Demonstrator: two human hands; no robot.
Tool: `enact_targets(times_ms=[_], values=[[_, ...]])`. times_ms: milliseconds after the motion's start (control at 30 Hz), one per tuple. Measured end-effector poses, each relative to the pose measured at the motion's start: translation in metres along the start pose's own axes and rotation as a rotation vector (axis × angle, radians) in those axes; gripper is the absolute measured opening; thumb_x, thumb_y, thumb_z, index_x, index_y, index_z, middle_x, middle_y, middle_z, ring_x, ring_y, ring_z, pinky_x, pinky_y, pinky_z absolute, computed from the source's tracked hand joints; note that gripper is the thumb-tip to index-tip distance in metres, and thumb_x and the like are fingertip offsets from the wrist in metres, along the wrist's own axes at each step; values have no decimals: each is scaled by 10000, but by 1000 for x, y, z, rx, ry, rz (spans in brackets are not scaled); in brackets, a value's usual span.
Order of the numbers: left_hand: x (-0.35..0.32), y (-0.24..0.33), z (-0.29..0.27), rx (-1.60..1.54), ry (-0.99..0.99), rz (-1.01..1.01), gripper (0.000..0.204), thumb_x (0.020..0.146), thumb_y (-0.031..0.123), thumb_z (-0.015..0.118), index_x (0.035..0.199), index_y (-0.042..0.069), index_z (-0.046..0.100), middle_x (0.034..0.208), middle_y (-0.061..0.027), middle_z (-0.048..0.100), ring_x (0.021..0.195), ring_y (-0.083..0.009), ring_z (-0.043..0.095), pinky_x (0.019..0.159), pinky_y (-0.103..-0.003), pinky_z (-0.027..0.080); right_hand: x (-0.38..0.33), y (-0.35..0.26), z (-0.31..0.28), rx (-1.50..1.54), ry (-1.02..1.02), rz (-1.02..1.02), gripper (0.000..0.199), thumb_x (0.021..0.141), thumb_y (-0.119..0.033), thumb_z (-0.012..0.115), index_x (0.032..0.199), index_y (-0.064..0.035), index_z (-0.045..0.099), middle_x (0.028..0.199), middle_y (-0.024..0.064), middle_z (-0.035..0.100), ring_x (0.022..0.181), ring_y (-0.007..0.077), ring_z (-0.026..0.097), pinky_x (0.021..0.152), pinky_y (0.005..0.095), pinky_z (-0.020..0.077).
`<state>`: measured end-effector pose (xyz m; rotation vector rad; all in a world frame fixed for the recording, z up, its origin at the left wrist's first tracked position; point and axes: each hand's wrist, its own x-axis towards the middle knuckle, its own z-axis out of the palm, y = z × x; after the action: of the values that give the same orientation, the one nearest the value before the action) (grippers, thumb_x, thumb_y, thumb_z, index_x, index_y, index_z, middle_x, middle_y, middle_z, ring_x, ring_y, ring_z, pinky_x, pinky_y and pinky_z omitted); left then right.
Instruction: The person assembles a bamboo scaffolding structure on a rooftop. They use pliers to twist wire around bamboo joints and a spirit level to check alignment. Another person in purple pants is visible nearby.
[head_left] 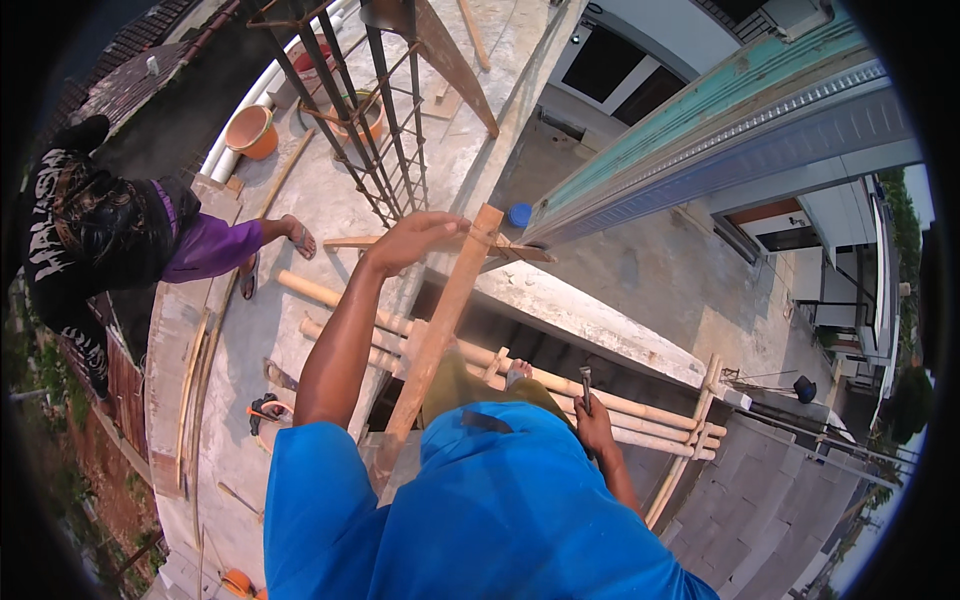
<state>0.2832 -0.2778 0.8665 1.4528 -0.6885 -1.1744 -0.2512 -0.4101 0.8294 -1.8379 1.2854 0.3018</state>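
Note:
My left hand (418,242) reaches forward with its fingers stretched out, the tips at the edge of an upright wooden plank (440,320). Whether they press on the plank or only hover beside it, I cannot tell. A short wooden piece (525,253) crosses behind the plank near its top. Low on the right, my right hand (596,428) is wrapped round the handle of a hammer (586,382), whose metal head points up. Under me run several bamboo poles (640,412), and one of my feet (518,371) shows beside them.
A rebar column cage (375,130) rises ahead on the left, near an orange bucket (252,132). Another person (110,215) bends at the far left edge. A long teal and grey metal beam (720,130) slants in from the right. Below lies a concrete yard (620,265) with a blue bucket (519,215).

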Motion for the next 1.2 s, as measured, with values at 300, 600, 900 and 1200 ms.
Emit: enact_targets(times_ms=[300, 600, 900, 1200], values=[[40, -36, -5, -120, 25, 13, 335, 1034, 306, 729, 1206, 19, 721, 1155, -39, 717, 1139, -136, 616, 1035, -338, 471, -21, -29, 3, 18, 11, 102, 329, 1077, -334, 591, 1035, -9, 610, 848, 204, 637, 791, 313, 610, 766, 442, 488], [134, -24, 5, 382, -326, -11, 268, 947, 251, 826, 952, -4, 743, 899, -25, 745, 836, -106, 658, 789, -298, 538, -21, -39, 12, -38, 23, 74, 332, 1089, -347, 576, 1033, -22, 615, 822, 149, 617, 764, 262, 575, 731, 430, 476], [101, -15, -4, 451, 143, 33, 337, 1030, 310, 711, 1164, 8, 776, 961, -108, 797, 816, -151, 704, 778, -350, 566, -19, -107, 4, 28, -3, -241, 205, 1104, -215, 526, 1038, -25, 564, 777, 179, 593, 686, 296, 553, 681, 432, 466], [-101, 106, 127, -373, 242, -130, 293, 1110, 307, 607, 1262, 64, 669, 917, -3, 655, 698, -39, 574, 633, -218, 450, 18, -197, -9, 157, -130, -493, 163, 1068, -170, 562, 1027, -13, 555, 788, 207, 599, 675, 353, 545, 644, 439, 430]])
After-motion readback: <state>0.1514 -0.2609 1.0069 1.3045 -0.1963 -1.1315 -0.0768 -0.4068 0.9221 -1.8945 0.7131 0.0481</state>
